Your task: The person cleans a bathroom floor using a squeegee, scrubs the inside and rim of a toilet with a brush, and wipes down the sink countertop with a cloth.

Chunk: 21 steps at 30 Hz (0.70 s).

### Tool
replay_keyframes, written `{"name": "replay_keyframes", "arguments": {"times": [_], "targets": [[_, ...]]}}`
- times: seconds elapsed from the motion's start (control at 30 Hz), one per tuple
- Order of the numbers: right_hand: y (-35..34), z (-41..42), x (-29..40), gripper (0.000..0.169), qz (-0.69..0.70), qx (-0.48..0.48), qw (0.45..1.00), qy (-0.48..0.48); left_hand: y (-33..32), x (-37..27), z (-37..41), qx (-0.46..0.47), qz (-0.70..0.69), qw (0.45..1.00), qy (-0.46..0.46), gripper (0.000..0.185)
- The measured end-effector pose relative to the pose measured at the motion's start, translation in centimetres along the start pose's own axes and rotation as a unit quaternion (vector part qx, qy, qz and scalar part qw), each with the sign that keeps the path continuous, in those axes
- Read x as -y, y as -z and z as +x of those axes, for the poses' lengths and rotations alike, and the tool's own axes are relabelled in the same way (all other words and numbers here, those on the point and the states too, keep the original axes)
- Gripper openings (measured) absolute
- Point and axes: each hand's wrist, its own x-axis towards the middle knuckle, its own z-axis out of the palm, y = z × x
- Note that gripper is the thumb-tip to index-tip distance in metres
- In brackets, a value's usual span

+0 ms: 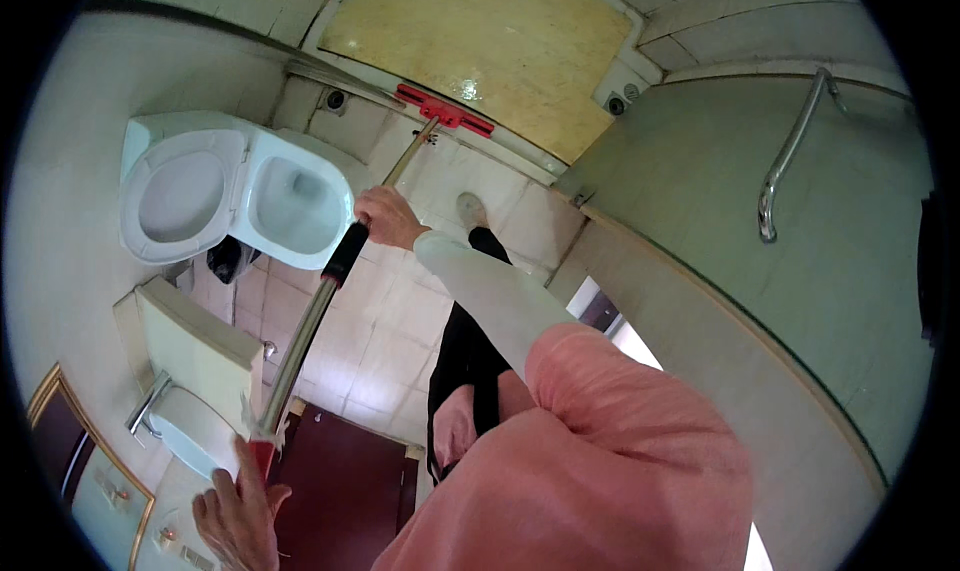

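A floor squeegee with a long metal pole (300, 346) slants across the view from lower left to top centre. My right hand (390, 218) is wrapped around the pole just above its black foam grip (346, 254). At the near end, my left hand (236, 511) holds the red handle end (262, 458) between thumb and index finger, back of the hand showing; its other fingers look loose. The red squeegee head (444, 111) lies along the low white sill (517, 151) beside a wet yellow marbled surface (480, 38). Light floor tiles (390, 293) lie beneath the pole.
Left of the pole stands a toilet (296, 203), its lid raised, with a black plastic bag (225, 259) beside it. Nearer are a washbasin (195, 428) and a dark red door (337, 481). A greenish panel (697, 166) with a chrome bar (787, 151) is at right.
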Motion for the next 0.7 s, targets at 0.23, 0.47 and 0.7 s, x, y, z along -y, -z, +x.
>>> {"name": "replay_keyframes", "arguments": {"times": [0.23, 0.47, 0.7], "targets": [[-1.3, 5.1, -2.8, 0.01, -0.016, 0.139, 0.989, -0.05, -7.2, 5.8, 3.5, -0.077, 0.209, 0.97, 0.102, 0.051], [0.3, 9.5, -1.8, 0.019, -0.038, 0.292, 0.947, -0.127, -9.7, 15.6, 9.4, -0.063, -0.002, 0.994, 0.086, 0.025], [1.6, 4.9, -1.9, 0.02, -0.046, 0.41, 0.9, -0.14, -15.3, 11.5, 10.5, -0.029, -0.163, 0.984, 0.06, 0.01]]}}
